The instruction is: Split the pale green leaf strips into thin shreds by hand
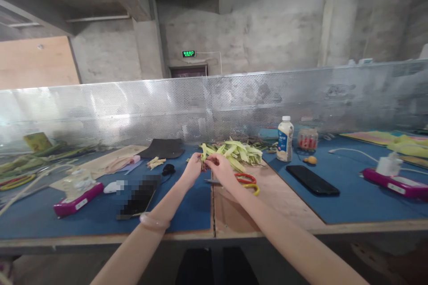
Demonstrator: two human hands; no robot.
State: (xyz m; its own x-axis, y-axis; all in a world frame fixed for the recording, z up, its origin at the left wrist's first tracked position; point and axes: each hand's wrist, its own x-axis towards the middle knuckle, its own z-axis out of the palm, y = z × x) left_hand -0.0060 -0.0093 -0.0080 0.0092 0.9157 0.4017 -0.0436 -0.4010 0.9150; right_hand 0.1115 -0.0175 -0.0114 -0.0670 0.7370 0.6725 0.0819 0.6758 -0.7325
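Note:
My left hand (193, 168) is closed around a small pale green, leafy piece (204, 150), which sticks up above the fingers. Close beside it, my right hand (219, 167) pinches at the same piece with thumb and fingertips. The lower part of the piece is hidden by the fingers. Just behind my right hand lies a loose pile of pale green husk-like strips (239, 153). Under my right wrist rests a pair of scissors (250, 186) with red and yellow handles, its blades pointing left and partly covered.
To the right stand a bottle (284, 140) and a jar (307, 140), with a black phone (312, 180) nearer. Purple power strips (78, 200) lie on both sides. Left are a partly blurred dark device (139, 197) and a dark sheet (162, 148). A perforated metal screen (150, 107) borders the back.

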